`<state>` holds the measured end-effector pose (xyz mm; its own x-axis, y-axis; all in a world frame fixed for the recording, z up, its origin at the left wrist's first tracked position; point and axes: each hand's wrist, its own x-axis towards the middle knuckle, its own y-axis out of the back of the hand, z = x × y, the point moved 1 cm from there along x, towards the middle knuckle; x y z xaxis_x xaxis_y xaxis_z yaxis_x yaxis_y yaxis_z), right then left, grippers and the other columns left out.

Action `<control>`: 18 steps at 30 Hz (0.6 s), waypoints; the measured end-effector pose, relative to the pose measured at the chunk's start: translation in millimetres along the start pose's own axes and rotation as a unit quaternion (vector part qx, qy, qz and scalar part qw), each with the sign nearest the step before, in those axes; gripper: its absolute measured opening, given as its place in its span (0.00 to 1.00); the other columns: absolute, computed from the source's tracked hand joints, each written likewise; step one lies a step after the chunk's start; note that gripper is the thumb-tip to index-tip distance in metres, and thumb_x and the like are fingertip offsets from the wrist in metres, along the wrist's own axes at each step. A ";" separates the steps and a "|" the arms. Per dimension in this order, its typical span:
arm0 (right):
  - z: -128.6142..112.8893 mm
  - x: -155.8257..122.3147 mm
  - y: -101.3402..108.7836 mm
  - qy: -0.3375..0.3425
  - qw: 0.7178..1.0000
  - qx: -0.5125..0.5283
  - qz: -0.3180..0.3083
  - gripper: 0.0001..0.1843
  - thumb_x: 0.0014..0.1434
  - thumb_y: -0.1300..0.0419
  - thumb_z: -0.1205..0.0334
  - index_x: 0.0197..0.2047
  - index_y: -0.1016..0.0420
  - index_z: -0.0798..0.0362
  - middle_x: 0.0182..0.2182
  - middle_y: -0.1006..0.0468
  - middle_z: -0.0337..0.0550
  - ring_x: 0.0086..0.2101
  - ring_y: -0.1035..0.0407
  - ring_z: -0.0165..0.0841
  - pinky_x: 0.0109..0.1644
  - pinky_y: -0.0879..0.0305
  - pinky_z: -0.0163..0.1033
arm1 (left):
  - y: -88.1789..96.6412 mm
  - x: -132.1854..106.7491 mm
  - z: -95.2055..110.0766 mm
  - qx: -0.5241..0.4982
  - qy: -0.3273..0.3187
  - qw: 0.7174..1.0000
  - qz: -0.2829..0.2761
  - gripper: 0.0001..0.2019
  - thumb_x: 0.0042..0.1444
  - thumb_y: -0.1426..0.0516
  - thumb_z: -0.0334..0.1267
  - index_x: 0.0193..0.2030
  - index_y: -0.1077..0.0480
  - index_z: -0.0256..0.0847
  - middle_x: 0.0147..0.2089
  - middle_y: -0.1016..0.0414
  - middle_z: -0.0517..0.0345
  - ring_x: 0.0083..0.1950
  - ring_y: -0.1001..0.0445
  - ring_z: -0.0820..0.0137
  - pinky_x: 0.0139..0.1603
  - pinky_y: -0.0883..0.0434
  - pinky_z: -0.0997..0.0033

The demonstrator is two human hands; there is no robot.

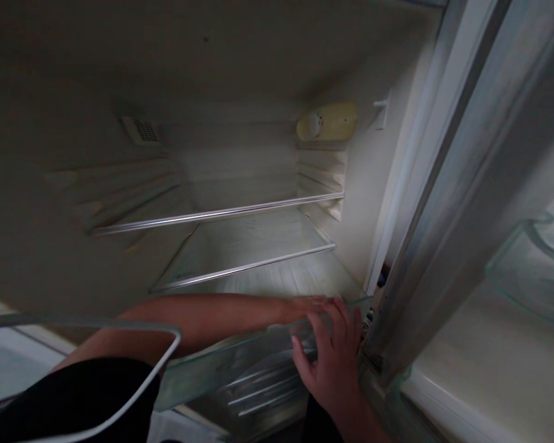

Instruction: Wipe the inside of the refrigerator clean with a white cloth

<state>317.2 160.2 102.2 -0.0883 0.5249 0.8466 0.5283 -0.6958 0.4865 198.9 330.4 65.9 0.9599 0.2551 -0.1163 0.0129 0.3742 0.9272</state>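
Observation:
A clear plastic drawer (pixel 231 363) with a ribbed front sits low in a fridge, below the shelves. Reaching in from the left, my left hand (pixel 305 305) lies stretched out along the drawer's upper edge near its right end. Its fingertips are partly hidden behind my right hand (pixel 333 354). The right hand rests over the right end of the drawer front, fingers spread towards the upper edge and thumb apart to the left. Neither hand shows a closed grip.
Two glass shelves with metal-look front trims, an upper trim (pixel 221 214) and a lower trim (pixel 249 268), cross the fridge above my arm. The fridge door (pixel 461 184) stands open at right, with a clear door bin (pixel 530 271). A white wire frame (pixel 178 338) is at lower left.

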 end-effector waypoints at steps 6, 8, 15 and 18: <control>-1.6 0.3 -4.6 -0.008 1.000 -0.004 0.015 0.25 0.56 0.36 0.61 0.57 0.33 0.53 0.54 0.32 0.56 0.62 0.43 0.54 0.67 0.52 0.73 | 11.0 -5.8 -41.2 0.165 0.151 0.972 0.078 0.29 0.68 0.50 0.41 0.70 0.43 0.22 0.75 0.50 0.27 0.77 0.51 0.51 0.76 0.48 0.52; -3.4 0.1 -5.4 -0.003 1.000 -0.008 0.024 0.25 0.57 0.36 0.61 0.57 0.32 0.55 0.54 0.32 0.57 0.62 0.43 0.55 0.66 0.50 0.74 | 18.5 0.9 -55.0 0.173 0.169 0.966 0.087 0.28 0.68 0.50 0.39 0.69 0.43 0.21 0.74 0.49 0.25 0.77 0.51 0.50 0.75 0.47 0.50; -2.8 1.9 -7.4 0.022 0.999 -0.017 0.016 0.24 0.57 0.37 0.61 0.55 0.32 0.59 0.54 0.31 0.60 0.63 0.42 0.57 0.62 0.40 0.70 | 31.3 18.5 -83.2 0.187 0.226 0.951 0.095 0.27 0.70 0.52 0.40 0.69 0.42 0.23 0.73 0.43 0.31 0.77 0.49 0.53 0.76 0.48 0.56; 0.9 2.4 -6.8 0.037 0.999 -0.017 0.011 0.23 0.58 0.37 0.60 0.55 0.32 0.59 0.54 0.30 0.59 0.62 0.40 0.55 0.61 0.38 0.66 | 35.3 3.7 -90.7 0.184 0.266 0.941 0.098 0.27 0.71 0.54 0.39 0.72 0.46 0.26 0.75 0.46 0.35 0.76 0.45 0.58 0.74 0.43 0.59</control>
<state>314.1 166.6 100.8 -0.1410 0.4725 0.8700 0.5027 -0.7229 0.4741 177.4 425.4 65.9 0.6794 0.7337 -0.0009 0.0404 -0.0362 0.9985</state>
